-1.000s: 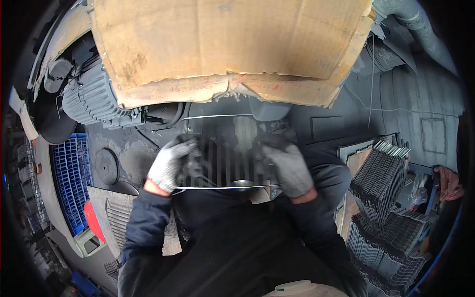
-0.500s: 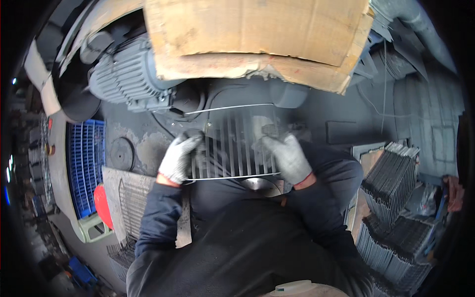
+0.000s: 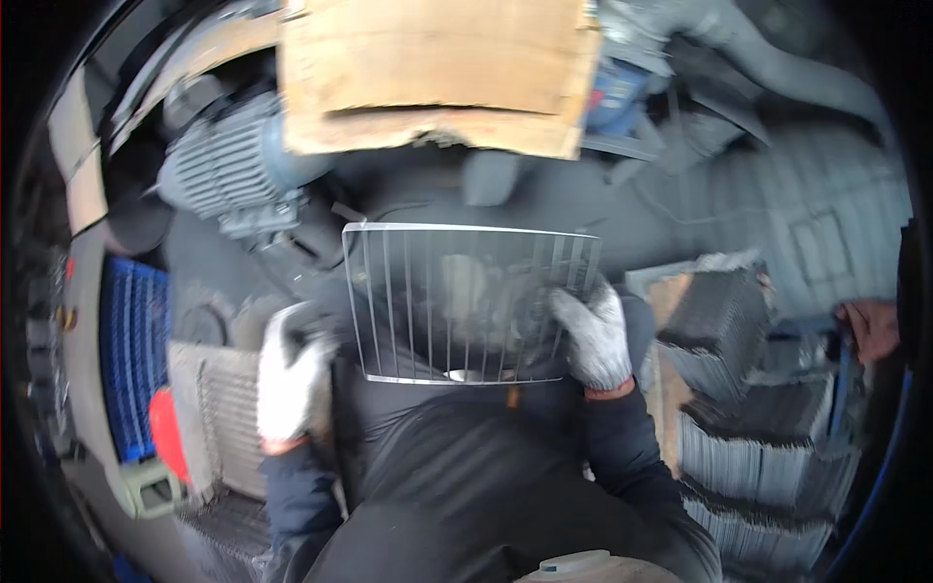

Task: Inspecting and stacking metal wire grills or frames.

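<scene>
A metal wire rack (image 3: 473,379) with parallel bars hangs over my lap. My right hand (image 3: 595,335), in a whitish work glove, grips its right side with the fingers around the end bars. To the left of the rack and apart from it is my left hand (image 3: 292,374), gloved too, its fingers slightly bent and loosely apart with nothing visible in them. It is blurred, above a board (image 3: 199,389) that carries another wire rack (image 3: 233,413).
Stacked wire racks (image 3: 743,437) stand at my right. A cardboard sheet (image 3: 437,68) covers a machine ahead, beside a grey motor (image 3: 228,165). On the left are a blue plastic crate (image 3: 134,360), a red round thing (image 3: 167,434) and a pale green stool (image 3: 151,489).
My left hand has let go of the rack and moved left and down. The right hand still holds it. The view has turned to the right.
</scene>
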{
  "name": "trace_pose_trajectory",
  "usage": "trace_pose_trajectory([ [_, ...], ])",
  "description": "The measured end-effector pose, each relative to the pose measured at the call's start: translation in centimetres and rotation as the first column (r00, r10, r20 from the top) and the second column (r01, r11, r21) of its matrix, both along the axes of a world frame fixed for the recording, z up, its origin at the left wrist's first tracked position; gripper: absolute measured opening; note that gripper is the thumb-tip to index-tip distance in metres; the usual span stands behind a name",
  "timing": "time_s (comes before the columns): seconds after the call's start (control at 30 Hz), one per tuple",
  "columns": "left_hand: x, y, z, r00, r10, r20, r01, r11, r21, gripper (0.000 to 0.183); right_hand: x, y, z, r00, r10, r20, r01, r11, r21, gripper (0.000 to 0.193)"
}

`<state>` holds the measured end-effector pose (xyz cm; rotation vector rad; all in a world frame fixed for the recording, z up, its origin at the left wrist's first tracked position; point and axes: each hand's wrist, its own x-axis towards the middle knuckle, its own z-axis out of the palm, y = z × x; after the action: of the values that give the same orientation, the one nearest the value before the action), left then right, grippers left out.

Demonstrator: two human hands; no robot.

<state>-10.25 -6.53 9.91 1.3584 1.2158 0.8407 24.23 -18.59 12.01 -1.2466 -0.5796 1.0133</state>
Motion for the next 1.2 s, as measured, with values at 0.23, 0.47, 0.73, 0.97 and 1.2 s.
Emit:
trace_pose_trajectory([
  [0.23,-26.3,0.9,-9.8,0.212,0.309,-0.927,0.066,0.942,0.329,0.065,12.9,-15.3,5.4,0.331,-0.837,0.435,0.482,0.546,0.685,0.02],
  [0.47,-37.8,4.4,-18.2,0.068,0.349,-0.935,-0.134,0.931,0.339,0.058,20.3,-24.5,1.7,-0.255,-0.528,0.81,0.593,0.577,0.562,0.022],
  [0.73,-35.1,2.6,-15.8,-0.007,0.454,-0.891,-0.178,0.876,0.448,0.048,21.6,-23.8,-0.3,-0.128,-0.745,0.654,0.682,0.413,0.603,0.021],
  [0.97,-35.7,0.9,-15.3,0.019,0.624,-0.781,-0.055,0.781,0.622,0.043,24.1,-22.5,0.0,-0.241,-0.746,0.621,0.602,0.387,0.698,0.026],
  [1.2,-28.2,-0.4,-4.2,0.163,0.546,-0.822,0.019,0.831,0.556,0.032,24.2,-25.3,0.2,-0.614,0.131,0.778,0.615,0.698,0.367,0.053],
])
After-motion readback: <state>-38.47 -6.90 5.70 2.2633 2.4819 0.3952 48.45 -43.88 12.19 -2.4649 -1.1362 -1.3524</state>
